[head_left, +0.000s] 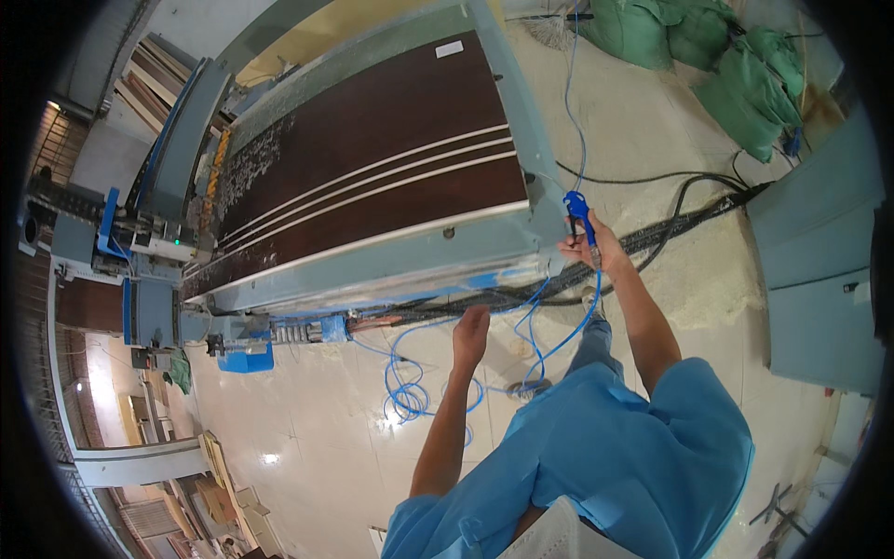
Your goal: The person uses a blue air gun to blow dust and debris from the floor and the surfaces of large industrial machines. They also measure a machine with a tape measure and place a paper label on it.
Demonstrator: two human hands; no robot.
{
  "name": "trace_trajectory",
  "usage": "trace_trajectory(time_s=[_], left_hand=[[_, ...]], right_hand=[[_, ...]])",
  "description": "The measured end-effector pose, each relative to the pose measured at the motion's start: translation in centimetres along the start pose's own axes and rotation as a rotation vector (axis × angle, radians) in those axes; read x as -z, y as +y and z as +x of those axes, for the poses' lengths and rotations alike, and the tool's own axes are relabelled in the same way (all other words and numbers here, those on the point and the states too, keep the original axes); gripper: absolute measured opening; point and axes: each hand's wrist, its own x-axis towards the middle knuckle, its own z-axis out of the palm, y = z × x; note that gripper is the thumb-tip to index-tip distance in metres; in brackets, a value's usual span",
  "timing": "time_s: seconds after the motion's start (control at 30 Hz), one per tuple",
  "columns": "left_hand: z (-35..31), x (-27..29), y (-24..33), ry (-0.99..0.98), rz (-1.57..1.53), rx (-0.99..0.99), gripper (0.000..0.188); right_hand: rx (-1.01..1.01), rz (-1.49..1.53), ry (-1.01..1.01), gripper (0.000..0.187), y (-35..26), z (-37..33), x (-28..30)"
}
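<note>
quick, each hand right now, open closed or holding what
Left hand: nothing visible in it; whether open or closed cannot be told.
Right hand: holding the blue air gun.

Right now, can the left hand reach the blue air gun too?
Probably yes. No tool shows in the left hand, and nothing seems to block the space between it and the blue air gun, though the right hand already holds its handle.

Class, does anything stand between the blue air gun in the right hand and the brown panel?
Nothing visible blocks the way; only the machine's grey-blue bed edge lies between the blue air gun in the right hand and the brown panel.
</note>
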Motion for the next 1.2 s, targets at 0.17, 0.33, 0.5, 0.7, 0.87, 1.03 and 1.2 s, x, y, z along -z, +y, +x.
trace_trajectory(time_s=[0.17, 0.33, 0.5, 0.7, 0.87, 1.03, 1.2], left_hand=[[17.1, -7.8, 7.7, 0.03, 0.244, -0.221, 0.033], [31.6, -13.7, 10.1, 0.2, 0.663, -0.305, 0.056], [33.7, -17.9, 9.4, 0.172, 0.948, -0.042, 0.063], [33.9, -17.9, 9.9, 0.196, 0.906, -0.049, 0.058], [34.1, -17.5, 10.5, 0.185, 0.88, -0.02, 0.059], [33.4, -17.1, 10.8, 0.147, 0.857, 0.043, 0.058], [33.3, -16.7, 11.3, 0.144, 0.827, 0.037, 0.059]], right_hand=[[-0.039, -0.067, -0.015, 0.058, -7.4, 8.6, 0.3], [0.031, -0.024, 0.099, 0.047, -15.4, 22.5, 0.1], [0.075, 0.0, 0.292, 0.04, -21.1, 36.5, -1.6], [0.191, -0.079, 0.298, 0.039, -29.4, 51.6, -4.3], [0.204, -0.231, 0.226, 0.04, -32.6, 60.1, -4.4], [0.227, -0.349, 0.133, 0.039, -33.0, 60.7, -3.1], [0.177, -0.606, 0.052, 0.045, -31.0, 52.8, -1.1]])
